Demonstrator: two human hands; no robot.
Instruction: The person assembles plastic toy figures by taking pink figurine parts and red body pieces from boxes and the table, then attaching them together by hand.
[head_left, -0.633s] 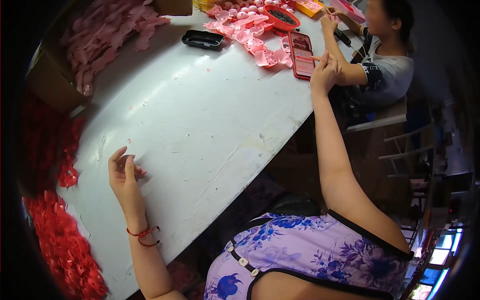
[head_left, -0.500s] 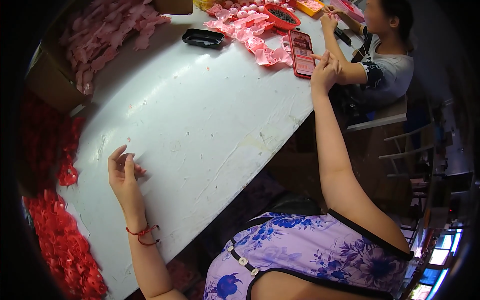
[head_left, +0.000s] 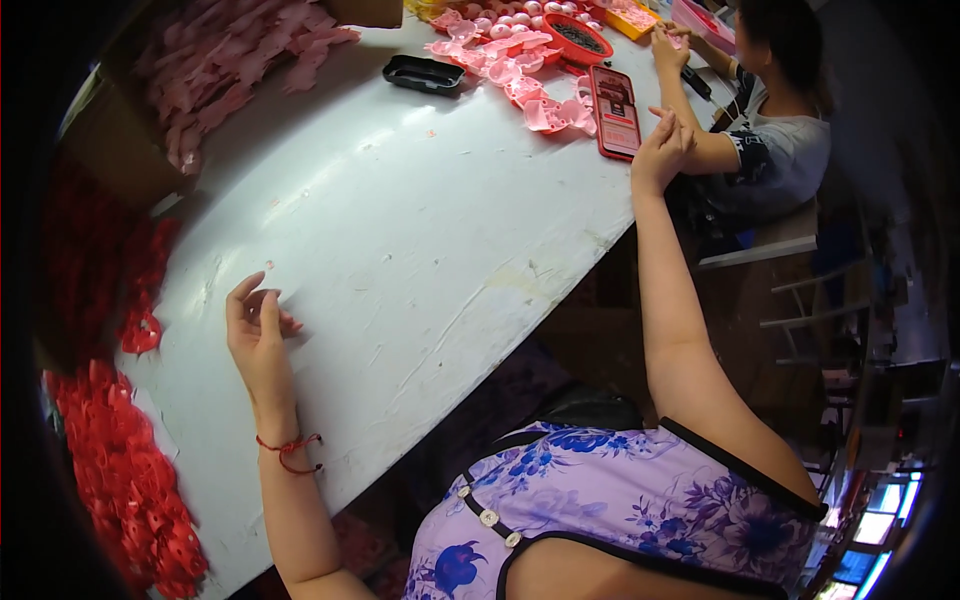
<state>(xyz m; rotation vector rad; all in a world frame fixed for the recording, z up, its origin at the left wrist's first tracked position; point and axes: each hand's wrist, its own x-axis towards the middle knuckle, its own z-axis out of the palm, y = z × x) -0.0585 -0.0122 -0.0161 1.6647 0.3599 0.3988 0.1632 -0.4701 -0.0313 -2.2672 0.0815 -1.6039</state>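
My left hand (head_left: 258,325) rests on the white tabletop (head_left: 400,250) at the left, fingers loosely curled and apart, holding nothing. A red cord bracelet (head_left: 288,452) circles that wrist. At the table's right edge my right hand (head_left: 663,152) is raised beside a smartphone (head_left: 615,112) in a red case. Its fingers are partly bent and apart, with nothing in them, and they do not touch the screen. The phone lies lit on the table, next to pink moulded plastic parts (head_left: 545,110).
Red plastic parts (head_left: 130,480) are heaped at the left, pink ones (head_left: 240,70) at the far left by a cardboard box. A black case (head_left: 423,74), a red basket (head_left: 577,40) of small dark pieces and a yellow tray (head_left: 630,18) stand far back. A co-worker (head_left: 770,130) sits at the right, handling pink parts.
The view has shifted slightly, so the tabletop things appear further right. My right fingers have drawn back a little from the phone. My left hand keeps its loose curl.
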